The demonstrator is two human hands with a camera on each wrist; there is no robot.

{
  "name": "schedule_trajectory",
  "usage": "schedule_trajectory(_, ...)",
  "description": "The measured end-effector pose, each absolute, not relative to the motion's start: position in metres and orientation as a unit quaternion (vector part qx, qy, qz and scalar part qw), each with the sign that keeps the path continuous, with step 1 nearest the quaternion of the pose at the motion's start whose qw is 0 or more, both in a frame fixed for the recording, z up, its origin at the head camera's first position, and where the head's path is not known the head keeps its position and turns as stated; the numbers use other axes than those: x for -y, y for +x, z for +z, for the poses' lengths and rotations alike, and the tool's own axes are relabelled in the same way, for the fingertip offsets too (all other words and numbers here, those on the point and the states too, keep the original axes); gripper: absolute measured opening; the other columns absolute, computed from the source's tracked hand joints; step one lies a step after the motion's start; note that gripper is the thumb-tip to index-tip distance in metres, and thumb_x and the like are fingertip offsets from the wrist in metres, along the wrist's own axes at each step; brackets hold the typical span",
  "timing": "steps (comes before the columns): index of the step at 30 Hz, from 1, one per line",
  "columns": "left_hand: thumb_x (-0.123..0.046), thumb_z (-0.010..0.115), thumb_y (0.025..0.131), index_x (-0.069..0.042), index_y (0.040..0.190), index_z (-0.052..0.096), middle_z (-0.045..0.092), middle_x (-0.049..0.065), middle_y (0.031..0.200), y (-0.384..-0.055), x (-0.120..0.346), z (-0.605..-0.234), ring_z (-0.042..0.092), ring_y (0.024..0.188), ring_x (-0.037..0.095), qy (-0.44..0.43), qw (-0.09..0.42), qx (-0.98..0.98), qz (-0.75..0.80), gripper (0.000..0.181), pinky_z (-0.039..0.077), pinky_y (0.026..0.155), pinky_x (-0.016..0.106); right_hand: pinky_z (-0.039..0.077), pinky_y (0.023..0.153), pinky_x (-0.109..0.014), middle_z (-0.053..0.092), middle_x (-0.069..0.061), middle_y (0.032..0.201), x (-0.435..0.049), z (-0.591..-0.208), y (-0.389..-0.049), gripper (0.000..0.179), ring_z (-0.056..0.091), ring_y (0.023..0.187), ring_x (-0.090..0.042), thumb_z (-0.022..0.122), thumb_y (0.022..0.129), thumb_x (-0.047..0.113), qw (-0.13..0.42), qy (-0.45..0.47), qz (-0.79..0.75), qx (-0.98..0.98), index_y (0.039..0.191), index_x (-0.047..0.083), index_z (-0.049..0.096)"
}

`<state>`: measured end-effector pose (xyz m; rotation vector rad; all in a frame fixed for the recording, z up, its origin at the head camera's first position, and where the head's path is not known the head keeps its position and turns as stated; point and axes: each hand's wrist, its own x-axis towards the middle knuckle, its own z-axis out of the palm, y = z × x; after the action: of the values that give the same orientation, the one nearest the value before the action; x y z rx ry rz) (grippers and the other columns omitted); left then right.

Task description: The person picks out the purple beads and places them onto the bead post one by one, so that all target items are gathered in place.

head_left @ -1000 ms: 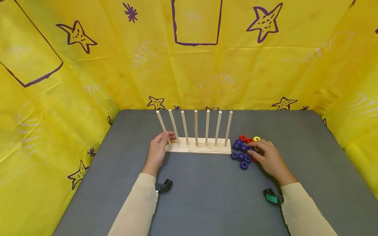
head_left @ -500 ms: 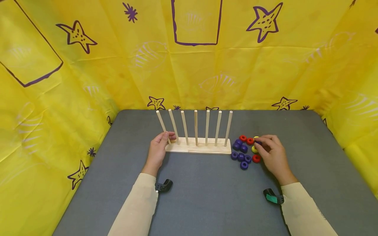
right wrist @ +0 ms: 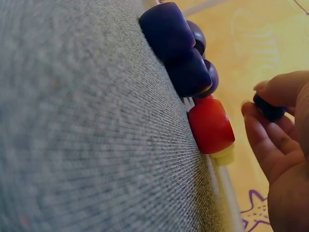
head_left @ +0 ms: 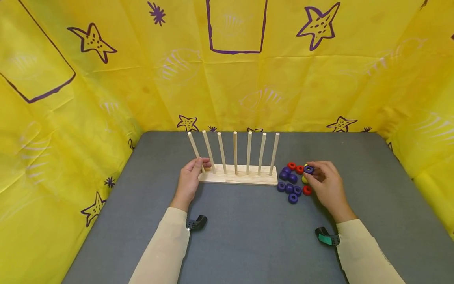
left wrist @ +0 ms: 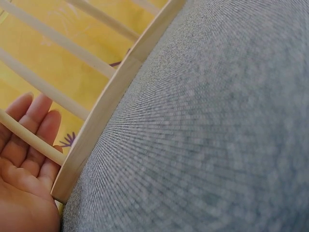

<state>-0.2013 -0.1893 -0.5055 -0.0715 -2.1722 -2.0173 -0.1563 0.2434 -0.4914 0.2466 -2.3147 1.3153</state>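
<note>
Left hand [head_left: 189, 180]: thumb and fingers loosely curled round the leftmost peg [head_left: 193, 146].
Wooden rack [head_left: 234, 179]: one flat base, seven standing pegs, on a grey table [head_left: 241, 232].
Purple rings [head_left: 289, 189]: several, loosely clustered just beside the rack's right end, some touching.
Red rings [right wrist: 211, 126]: three, two at the cluster's far side, one nearer and to the right.
Yellow rings [head_left: 304, 180]: at the cluster's right, partly hidden, count uncertain.
Held purple ring [right wrist: 268, 111]: pinched between thumb and fingertips, clear of the table.
Right hand [head_left: 326, 184]: closed on that ring, at the cluster's right edge.
Step in hand, by judgement: picking out of a single ring, with rack steadied. Next move, by judgement: firm pinch, unblocked hole, lift well above neighbouring rings.
</note>
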Motion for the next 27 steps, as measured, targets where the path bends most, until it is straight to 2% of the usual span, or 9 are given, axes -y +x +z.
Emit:
schedule_trajectory(6, -0.041, 0.054, 0.116, 0.002, 0.123, 0.075, 0.077, 0.018, 0.117, -0.201, 0.189, -0.503, 0.067, 0.120, 0.028, -0.024, 0.087, 0.730, -0.677, 0.048, 0.044, 0.112, 0.044, 0.051, 0.081, -0.007, 0.062, -0.017, 0.114, -0.240, -0.482, -0.155, 0.033, 0.062, 0.092, -0.002, 0.082, 0.091, -0.014, 0.230, 0.096, 0.491, 0.835, 0.123, -0.009, 0.073)
schedule_trajectory(14, -0.043, 0.055, 0.116, 0.002, 0.123, 0.075, 0.077, 0.019, 0.117, -0.200, 0.189, -0.503, 0.067, 0.120, 0.029, -0.020, 0.092, 0.727, -0.680, 0.050, 0.045, 0.112, 0.045, 0.050, 0.081, -0.008, 0.065, -0.013, 0.113, -0.232, -0.470, -0.150, 0.032, 0.065, 0.092, -0.011, 0.084, 0.092, -0.009, 0.237, 0.103, 0.474, 0.842, 0.122, -0.004, 0.075)
schedule_trajectory(22, -0.031, 0.064, 0.114, 0.008, 0.119, 0.074, 0.077, 0.023, 0.111, -0.199, 0.188, -0.505, 0.073, 0.111, 0.026, -0.013, 0.113, 0.695, -0.710, 0.041, 0.051, 0.107, 0.039, 0.051, 0.083, -0.010, 0.065, -0.012, 0.116, -0.222, -0.454, -0.146, 0.034, 0.063, 0.094, -0.011, 0.085, 0.091, -0.009, 0.236, 0.117, 0.493, 0.829, 0.124, -0.003, 0.076)
schedule_trajectory(27, -0.031, 0.065, 0.113, 0.008, 0.118, 0.074, 0.077, 0.022, 0.108, -0.199, 0.189, -0.506, 0.073, 0.110, 0.026, -0.013, 0.114, 0.695, -0.710, 0.040, 0.052, 0.105, 0.039, 0.051, 0.083, -0.011, 0.065, -0.011, 0.116, -0.215, -0.440, -0.146, 0.036, 0.062, 0.096, -0.012, 0.085, 0.090, -0.010, 0.241, 0.133, 0.500, 0.821, 0.124, -0.002, 0.076)
